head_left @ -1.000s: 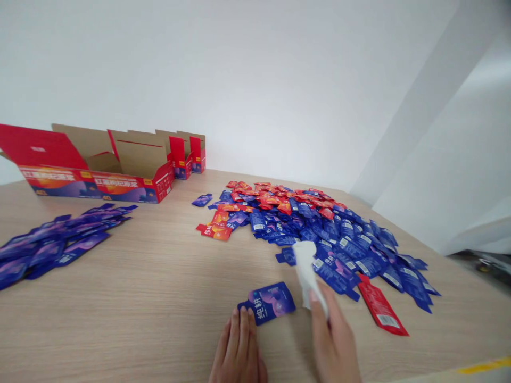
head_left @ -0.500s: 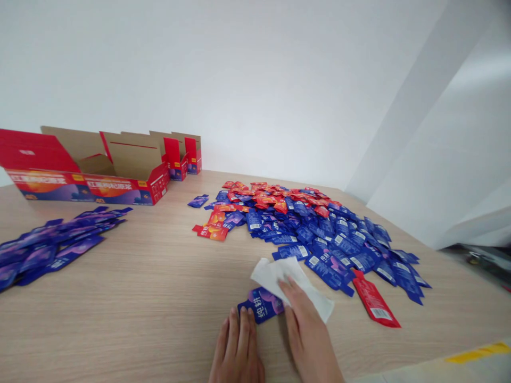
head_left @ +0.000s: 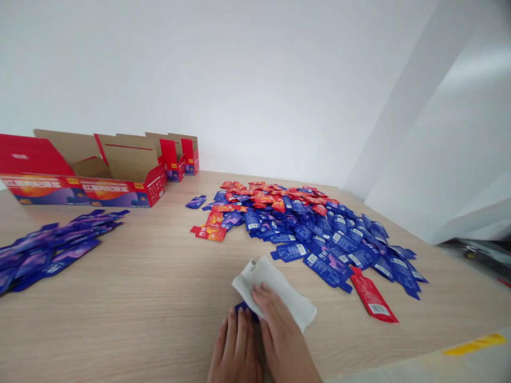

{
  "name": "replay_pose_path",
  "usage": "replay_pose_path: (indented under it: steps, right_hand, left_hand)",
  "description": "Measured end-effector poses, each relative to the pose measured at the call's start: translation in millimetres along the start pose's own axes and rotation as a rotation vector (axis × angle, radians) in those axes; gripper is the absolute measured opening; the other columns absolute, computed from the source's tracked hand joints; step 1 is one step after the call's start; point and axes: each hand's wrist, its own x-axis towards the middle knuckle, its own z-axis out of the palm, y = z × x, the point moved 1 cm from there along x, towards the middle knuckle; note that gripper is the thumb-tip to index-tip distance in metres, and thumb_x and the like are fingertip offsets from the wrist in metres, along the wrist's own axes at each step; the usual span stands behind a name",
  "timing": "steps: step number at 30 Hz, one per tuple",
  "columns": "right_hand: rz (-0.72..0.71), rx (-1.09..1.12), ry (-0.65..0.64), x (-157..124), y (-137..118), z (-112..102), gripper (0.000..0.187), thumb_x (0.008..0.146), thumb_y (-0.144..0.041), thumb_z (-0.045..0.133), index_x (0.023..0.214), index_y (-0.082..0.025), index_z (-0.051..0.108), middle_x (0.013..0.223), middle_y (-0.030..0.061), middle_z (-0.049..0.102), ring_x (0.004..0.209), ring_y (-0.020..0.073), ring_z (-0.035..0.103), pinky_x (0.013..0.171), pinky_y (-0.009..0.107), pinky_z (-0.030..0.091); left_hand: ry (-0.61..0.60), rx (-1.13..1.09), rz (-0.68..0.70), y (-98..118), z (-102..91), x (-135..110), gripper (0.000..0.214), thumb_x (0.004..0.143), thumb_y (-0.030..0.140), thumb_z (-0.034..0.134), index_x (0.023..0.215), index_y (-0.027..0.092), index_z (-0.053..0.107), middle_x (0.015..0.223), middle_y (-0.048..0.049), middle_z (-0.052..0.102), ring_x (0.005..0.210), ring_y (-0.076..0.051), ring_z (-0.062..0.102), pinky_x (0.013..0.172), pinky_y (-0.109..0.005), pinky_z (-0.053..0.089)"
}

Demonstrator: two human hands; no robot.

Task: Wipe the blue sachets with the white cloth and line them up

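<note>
A blue sachet [head_left: 240, 308] lies on the wooden table [head_left: 151, 298] near the front edge, almost wholly covered. My left hand [head_left: 235, 354] rests flat with its fingertips on the sachet's left end. My right hand [head_left: 281, 335] presses a white cloth [head_left: 275, 290] down over the sachet, fingers stretched on top of the cloth. Just behind lies a big heap of blue and red sachets [head_left: 311, 229].
A row of purple sachets [head_left: 51, 247] lies at the left. Open red cardboard boxes [head_left: 91, 170] stand at the back left by the white wall. A single red sachet [head_left: 373, 298] lies right of the cloth. Yellow tape [head_left: 473, 344] marks the table's near right edge.
My right hand has carried the white cloth leftward from beside the sachet onto it, so the sachet is now nearly hidden. My left hand has stayed on the sachet's end.
</note>
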Motion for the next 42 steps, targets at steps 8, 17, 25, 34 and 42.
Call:
replay_pose_path:
  steps: [8, 17, 25, 34, 42]
  right_hand:
    - [0.194, -0.117, 0.095, 6, 33, -37, 0.039, 0.102, -0.018, 0.042, 0.129, -0.017, 0.07, 0.129, 0.0131, 0.074, 0.12, 0.027, 0.071, 0.104, 0.048, 0.058]
    - [0.001, -0.107, -0.111, 4, 9, -14, 0.046, 0.096, -0.006, 0.043, 0.132, -0.019, 0.068, 0.138, 0.0104, 0.07, 0.13, 0.0242, 0.065, 0.112, 0.044, 0.053]
    - [0.008, -0.045, -0.033, 0, 11, -10, 0.055, 0.096, -0.008, 0.044, 0.146, -0.022, 0.059, 0.149, 0.0082, 0.061, 0.139, 0.0239, 0.057, 0.115, 0.044, 0.05]
    - [0.178, -0.113, 0.042, -19, 41, -23, 0.059, 0.093, -0.002, 0.038, 0.145, -0.017, 0.061, 0.147, 0.013, 0.062, 0.137, 0.025, 0.058, 0.116, 0.05, 0.047]
    - [-0.003, -0.021, -0.079, -12, 21, 2, 0.073, 0.082, 0.004, 0.04, 0.147, -0.024, 0.059, 0.152, 0.005, 0.058, 0.141, 0.0204, 0.055, 0.118, 0.043, 0.046]
  left_hand:
    - [0.027, -0.045, -0.034, 1, -1.9, 4, 0.05, 0.091, 0.036, 0.048, 0.13, 0.01, 0.065, 0.134, -0.0092, 0.068, 0.131, -0.027, 0.054, 0.11, -0.039, 0.04]
    - [-0.048, -0.041, -0.023, 3, -7.9, 1, 0.05, 0.088, 0.036, 0.053, 0.13, 0.014, 0.065, 0.135, -0.0081, 0.067, 0.131, -0.028, 0.053, 0.109, -0.041, 0.042]
    - [-0.009, -0.008, -0.021, 6, -2.9, 2, 0.05, 0.088, 0.04, 0.055, 0.13, 0.015, 0.066, 0.133, -0.0076, 0.068, 0.129, -0.028, 0.054, 0.109, -0.041, 0.043]
    - [-0.057, -0.03, -0.082, 8, -11.7, 7, 0.054, 0.087, 0.036, 0.053, 0.134, 0.013, 0.064, 0.138, -0.0075, 0.066, 0.135, -0.027, 0.052, 0.112, -0.04, 0.041]
    - [-0.043, 0.002, -0.046, 6, -8.9, 5, 0.052, 0.086, 0.036, 0.053, 0.132, 0.014, 0.065, 0.137, -0.0066, 0.067, 0.132, -0.026, 0.054, 0.109, -0.038, 0.044]
